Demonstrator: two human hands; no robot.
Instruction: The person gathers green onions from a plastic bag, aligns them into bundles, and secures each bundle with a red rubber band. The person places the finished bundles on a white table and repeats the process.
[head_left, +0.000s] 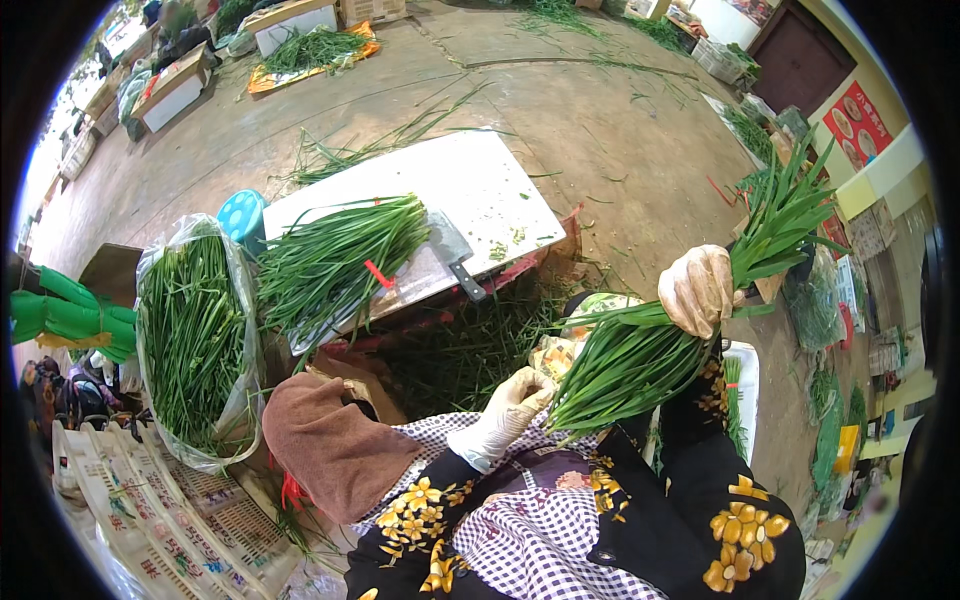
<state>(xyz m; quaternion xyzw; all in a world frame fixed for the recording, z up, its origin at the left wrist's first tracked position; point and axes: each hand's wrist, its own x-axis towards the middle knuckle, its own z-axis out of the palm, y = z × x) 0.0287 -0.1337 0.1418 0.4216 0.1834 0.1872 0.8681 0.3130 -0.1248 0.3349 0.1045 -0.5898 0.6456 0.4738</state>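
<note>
My right hand (697, 291), in a pale, stained glove, is closed around a bunch of long green chive-like leaves (637, 367). The leaf tips fan down toward my lap. Broader green leaves (780, 217) rise beyond the fist; whether they belong to the same bunch I cannot tell. My left hand (510, 416), also gloved, is beside the leaf tips with thumb and fingers curled together. Whether it pinches a leaf is unclear. In front, a white board (480, 172) bears another bunch of chives (345, 255) with a red tie (379, 274), and a cleaver (457, 251).
Left of the board stand a clear bag of chives (191, 337) and a blue-lidded container (244, 217). Plastic crates (172, 510) are at lower left. Leaf trimmings (480, 360) lie below the board. On my right is a white tub (744, 397) with tied greens.
</note>
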